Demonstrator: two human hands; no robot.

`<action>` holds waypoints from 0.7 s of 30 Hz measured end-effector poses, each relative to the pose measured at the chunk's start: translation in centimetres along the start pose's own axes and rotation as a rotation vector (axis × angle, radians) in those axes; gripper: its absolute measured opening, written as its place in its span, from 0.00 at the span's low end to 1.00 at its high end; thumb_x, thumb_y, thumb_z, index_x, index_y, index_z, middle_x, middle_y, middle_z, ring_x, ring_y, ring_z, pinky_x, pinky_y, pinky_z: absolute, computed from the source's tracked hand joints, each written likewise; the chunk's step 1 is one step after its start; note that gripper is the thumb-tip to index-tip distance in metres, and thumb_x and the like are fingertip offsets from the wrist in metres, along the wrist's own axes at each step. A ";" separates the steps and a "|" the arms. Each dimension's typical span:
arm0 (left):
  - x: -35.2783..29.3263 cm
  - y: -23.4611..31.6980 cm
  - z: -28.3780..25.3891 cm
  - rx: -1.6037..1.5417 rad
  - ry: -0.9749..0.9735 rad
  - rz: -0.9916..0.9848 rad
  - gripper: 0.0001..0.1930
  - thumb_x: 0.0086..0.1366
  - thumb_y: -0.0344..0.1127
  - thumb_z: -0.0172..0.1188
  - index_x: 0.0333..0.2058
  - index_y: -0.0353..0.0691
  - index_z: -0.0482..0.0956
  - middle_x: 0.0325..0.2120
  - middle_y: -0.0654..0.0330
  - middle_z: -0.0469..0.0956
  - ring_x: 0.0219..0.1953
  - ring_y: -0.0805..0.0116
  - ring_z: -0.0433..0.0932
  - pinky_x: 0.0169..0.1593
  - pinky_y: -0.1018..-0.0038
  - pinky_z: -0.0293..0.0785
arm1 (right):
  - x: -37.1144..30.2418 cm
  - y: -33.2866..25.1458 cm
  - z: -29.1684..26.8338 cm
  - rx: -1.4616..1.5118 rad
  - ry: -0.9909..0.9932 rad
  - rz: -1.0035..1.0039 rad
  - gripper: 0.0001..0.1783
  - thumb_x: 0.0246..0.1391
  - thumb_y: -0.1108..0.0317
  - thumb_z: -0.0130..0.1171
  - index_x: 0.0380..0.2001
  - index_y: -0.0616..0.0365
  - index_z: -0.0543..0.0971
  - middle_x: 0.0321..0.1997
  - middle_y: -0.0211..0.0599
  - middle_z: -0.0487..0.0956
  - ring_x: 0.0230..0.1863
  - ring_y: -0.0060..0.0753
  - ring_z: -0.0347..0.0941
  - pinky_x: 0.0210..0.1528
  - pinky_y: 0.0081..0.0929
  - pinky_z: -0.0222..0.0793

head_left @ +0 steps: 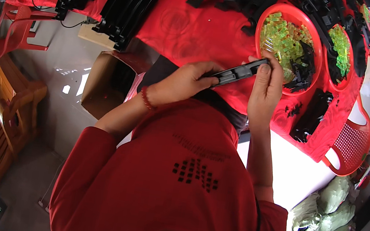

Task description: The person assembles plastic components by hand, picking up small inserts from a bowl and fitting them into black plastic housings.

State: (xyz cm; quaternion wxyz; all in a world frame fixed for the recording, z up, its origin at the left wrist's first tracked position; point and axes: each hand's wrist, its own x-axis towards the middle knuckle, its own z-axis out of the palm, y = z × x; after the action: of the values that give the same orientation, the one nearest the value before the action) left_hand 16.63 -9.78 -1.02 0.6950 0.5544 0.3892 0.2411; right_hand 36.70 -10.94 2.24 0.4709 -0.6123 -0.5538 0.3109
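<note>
Between my two hands is a long, narrow black plastic part (239, 74), tilted up toward the right. My left hand (195, 79) is closed around its lower left end. The fingers of my right hand (266, 82) grip the other end, with the thumb lying on top. Just beyond my right hand stands a red round basin (319, 54) holding yellow-green translucent pieces (282, 34) and small black pieces (302, 69). The underside of the black part is hidden from me.
Stacked black plastic parts (131, 3) lie on the red-covered table (175, 22) at the left. A second red basin (343, 82) stands to the right, near a black tray-like part (311, 117). An open cardboard box (98, 82), red chairs (353, 144) and filled bags (332, 211) surround the table.
</note>
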 end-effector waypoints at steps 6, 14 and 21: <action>0.7 1.7 -3.6 0.034 -0.131 -0.036 0.20 0.70 0.31 0.57 0.59 0.36 0.71 0.46 0.62 0.77 0.47 0.77 0.74 0.50 0.79 0.72 | 0.3 -0.8 -2.5 0.182 -0.129 0.235 0.17 0.68 0.65 0.52 0.55 0.63 0.73 0.34 0.30 0.78 0.31 0.18 0.75 0.36 0.18 0.70; 1.0 2.2 -4.4 -0.971 -0.062 0.306 0.38 0.66 0.39 0.63 0.69 0.38 0.53 0.60 0.51 0.69 0.60 0.56 0.72 0.66 0.57 0.65 | 0.6 -0.4 -2.6 0.672 0.072 0.208 0.19 0.71 0.65 0.45 0.59 0.65 0.65 0.45 0.43 0.78 0.41 0.31 0.78 0.48 0.31 0.74; 2.7 2.2 1.8 -0.967 0.237 0.246 0.25 0.73 0.36 0.53 0.64 0.38 0.59 0.59 0.49 0.69 0.61 0.56 0.71 0.65 0.57 0.65 | -2.0 -0.6 1.3 0.695 0.047 0.164 0.21 0.71 0.65 0.44 0.60 0.65 0.60 0.47 0.46 0.76 0.45 0.37 0.78 0.54 0.37 0.74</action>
State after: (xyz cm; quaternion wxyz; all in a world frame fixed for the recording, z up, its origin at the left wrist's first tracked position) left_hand 19.85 -8.20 0.56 0.7897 0.1801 0.2411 0.5347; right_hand 34.91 -12.61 2.08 0.6371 -0.4651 -0.3529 0.5033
